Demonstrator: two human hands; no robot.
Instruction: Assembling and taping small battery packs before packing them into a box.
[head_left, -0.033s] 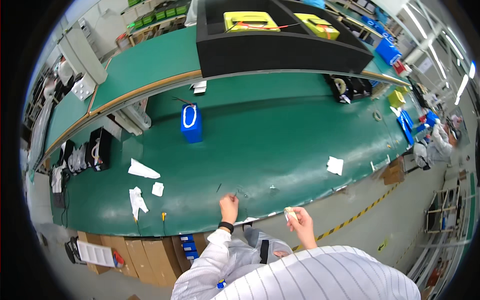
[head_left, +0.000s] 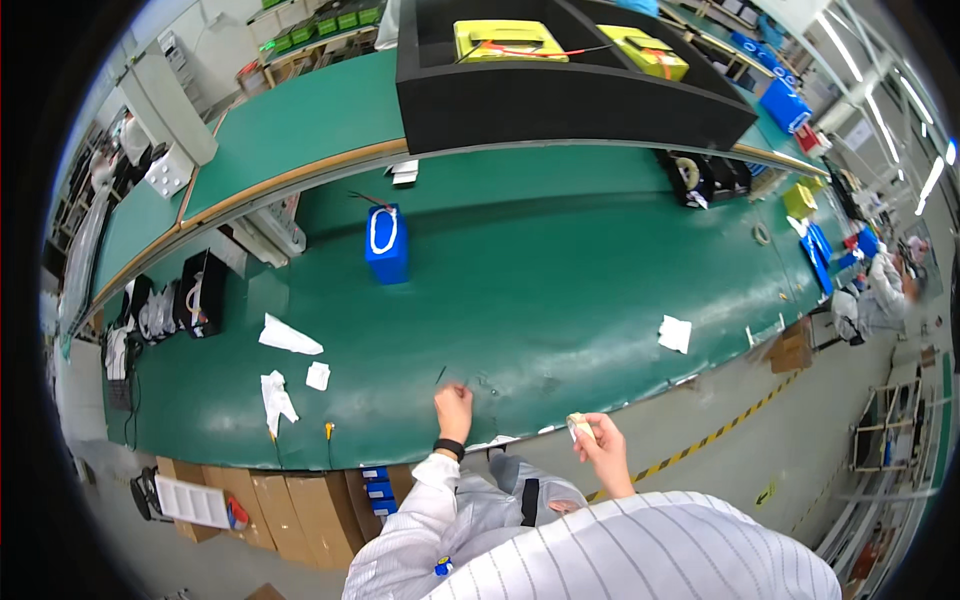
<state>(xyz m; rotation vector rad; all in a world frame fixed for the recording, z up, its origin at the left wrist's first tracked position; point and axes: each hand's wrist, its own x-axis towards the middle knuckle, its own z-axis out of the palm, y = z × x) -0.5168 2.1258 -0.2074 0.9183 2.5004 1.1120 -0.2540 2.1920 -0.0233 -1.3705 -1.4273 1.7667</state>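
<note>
My left hand (head_left: 453, 412), with a black band at its wrist, is at the near edge of the green table. Its fingers are bent together at the surface; what they hold, if anything, is too small to make out. Just beyond the fingertips lies a thin dark strip (head_left: 441, 375), and a few tiny dark bits (head_left: 493, 391) are to their right. My right hand (head_left: 606, 455) is raised off the table's front edge, with thumb and fingers closed on a small pale yellow and white object (head_left: 579, 427) whose kind is unclear.
A blue battery pack (head_left: 388, 250) with a white loop stands mid-table. White paper scraps (head_left: 290, 336) lie left, another white sheet (head_left: 675, 334) right. Across the back runs a shelf (head_left: 300, 163) bearing a black divided box (head_left: 570, 115) with yellow packs. Cardboard boxes (head_left: 310, 510) stand below.
My left hand has shifted slightly left, closer to the thin dark strip. The right hand stays in place with the pale object. The whole view has moved a little.
</note>
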